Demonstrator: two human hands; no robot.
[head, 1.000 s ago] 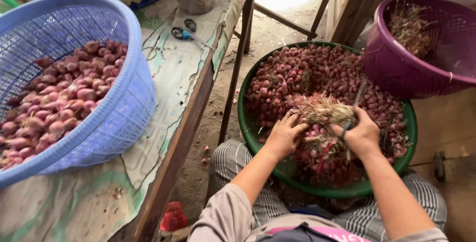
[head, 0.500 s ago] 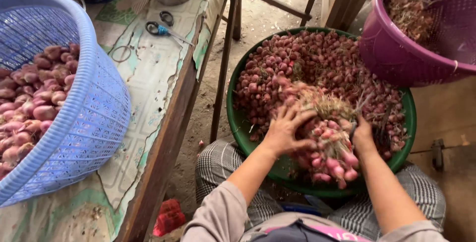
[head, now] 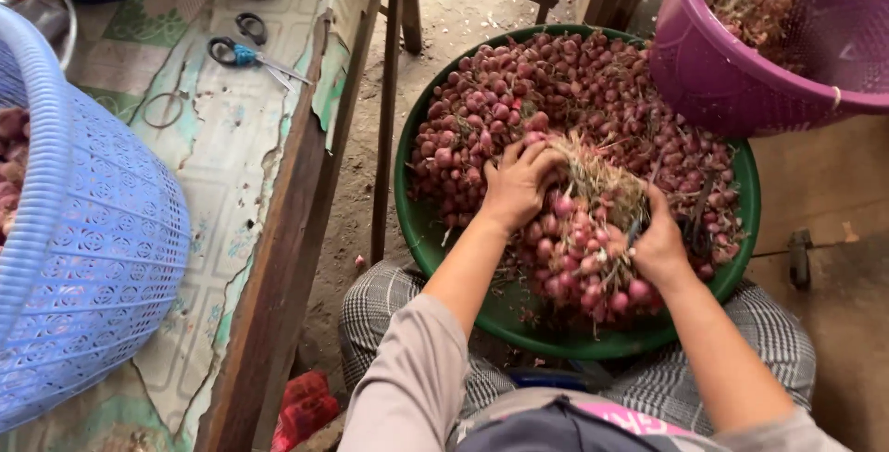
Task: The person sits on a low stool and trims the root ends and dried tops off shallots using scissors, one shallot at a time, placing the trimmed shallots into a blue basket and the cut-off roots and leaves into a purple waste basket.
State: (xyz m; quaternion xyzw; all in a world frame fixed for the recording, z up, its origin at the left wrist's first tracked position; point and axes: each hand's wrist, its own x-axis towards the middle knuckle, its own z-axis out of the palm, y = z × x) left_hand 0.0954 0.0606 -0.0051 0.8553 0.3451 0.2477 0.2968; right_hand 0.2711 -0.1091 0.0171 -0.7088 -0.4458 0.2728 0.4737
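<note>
Green basin (head: pixel 421 230) on the lap, heaped with red shallots (head: pixel 593 91); purple basket (head: pixel 732 81) at upper right holds dry trimmings, blue basket (head: pixel 102 257) on the bench at left holds a few shallots at its edge. Bunch (head: pixel 583 239) lies atop the heap, long axis slanting from straw-coloured tops at upper left to bulbs at lower right, toward the person. Left hand (head: pixel 517 183) clenched on the tops; right hand (head: pixel 659 244) closed round the bunch's right side, fingers buried, scissors (head: pixel 250 56) lying apart on the bench.

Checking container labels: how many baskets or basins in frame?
3. A blue basket on the table at left, a green basin of shallots on the person's lap, and a purple basket at top right. Other vessels at the top-left edge are cropped.
</note>
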